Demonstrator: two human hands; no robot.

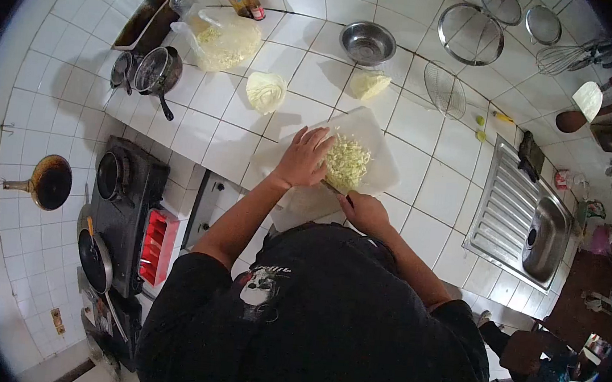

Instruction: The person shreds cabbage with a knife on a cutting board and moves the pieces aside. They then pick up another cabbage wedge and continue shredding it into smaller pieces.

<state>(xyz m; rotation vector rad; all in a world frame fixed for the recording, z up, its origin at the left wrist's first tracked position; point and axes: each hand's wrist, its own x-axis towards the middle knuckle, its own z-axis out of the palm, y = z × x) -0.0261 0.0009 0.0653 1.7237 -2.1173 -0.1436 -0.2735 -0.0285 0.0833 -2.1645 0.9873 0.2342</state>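
Chopped cabbage [347, 162] lies heaped on a white cutting board [385, 158] on the tiled counter. My left hand [301, 158] rests at the left side of the heap, fingers spread and touching the shreds. Close to the heap's lower edge, my right hand [364, 213] is closed around the handle of a knife [331, 187], whose blade is mostly hidden beside the cabbage. Beyond the board sit a cabbage half [266, 92] and a smaller cabbage piece [369, 85].
A metal bowl [367, 43] and a plastic bag of shreds [224, 40] stand at the back. Pans [158, 70] are at the left, above the stove [126, 212]. A steel sink [546, 237] is at the right. Part of another person [497, 335] shows at lower right.
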